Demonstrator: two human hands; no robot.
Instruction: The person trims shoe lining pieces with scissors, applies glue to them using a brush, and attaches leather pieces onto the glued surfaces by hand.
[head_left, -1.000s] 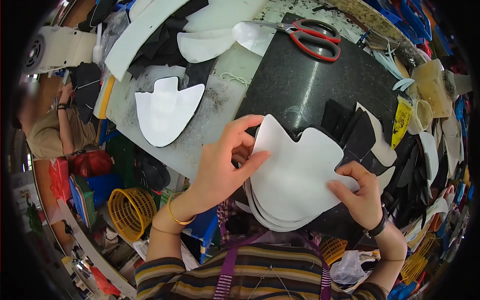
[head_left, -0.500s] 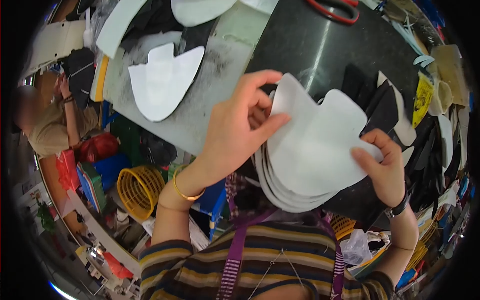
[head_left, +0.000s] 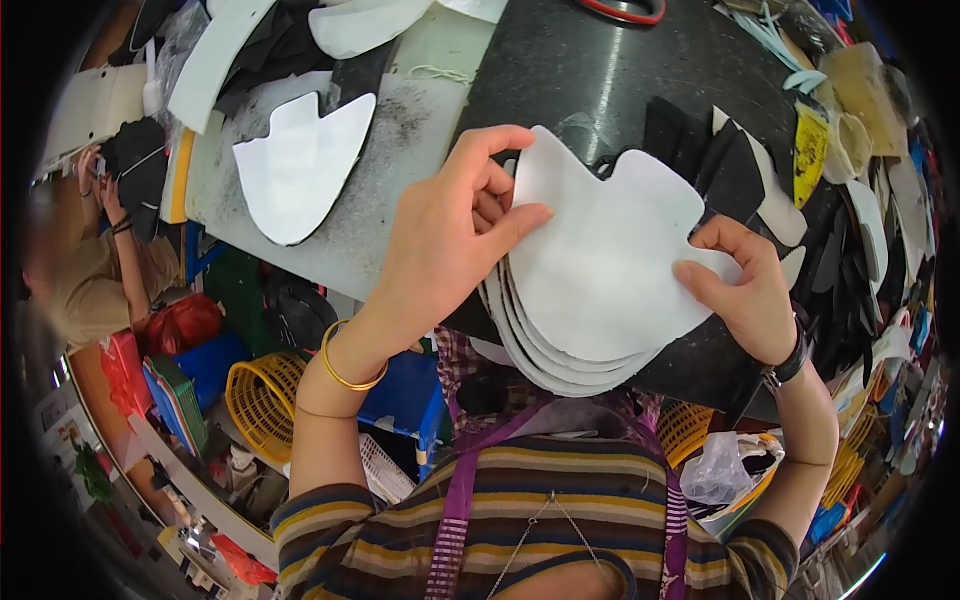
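A stack of white cut sheets, with a notch in the top edge, lies over the front of the black board. My left hand pinches the top sheet at its upper left point. My right hand pinches the pointed right side between thumb and fingers. Below, the edges of several lower sheets fan out. Another white piece of similar outline lies on the grey-white board to the left, apart from both hands.
Red-handled scissors are cut off by the top edge. Black scraps and a yellow strip lie at the right. A yellow basket stands lower left. Another person is at the far left.
The camera view has shifted, so the table and scissors appear higher than a second ago. Both hands keep their pinch on the sheets. The other person's hands have moved.
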